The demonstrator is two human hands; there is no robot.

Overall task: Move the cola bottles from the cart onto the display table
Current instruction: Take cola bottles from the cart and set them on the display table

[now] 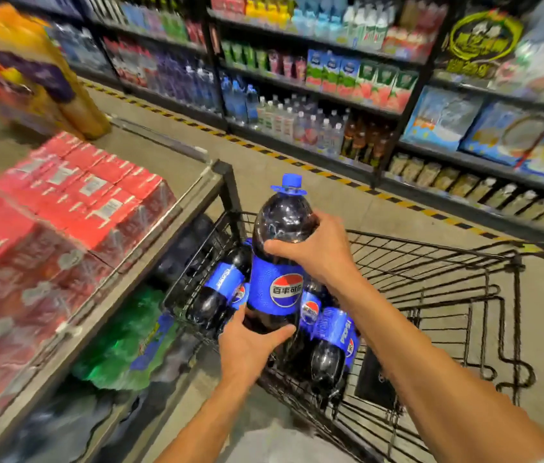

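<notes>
A large cola bottle [279, 262] with a blue label and blue cap is held upright above the black wire cart [464, 295]. My right hand [317, 252] grips its upper body from the right. My left hand [250, 342] grips its lower end from underneath. Several more cola bottles [330, 342] lie in the cart's left end below it, partly hidden by the held bottle and my hands. The display table [177, 208] stands to the left of the cart, its top loaded with shrink-wrapped red packs [73, 202].
Orange drink bottles [73, 105] stand at the table's far end. Green and dark shrink-wrapped packs [130, 339] sit on the table's lower shelf. Stocked drink shelves [330, 95] line the aisle ahead and to the right, behind a yellow-black floor stripe [297, 162].
</notes>
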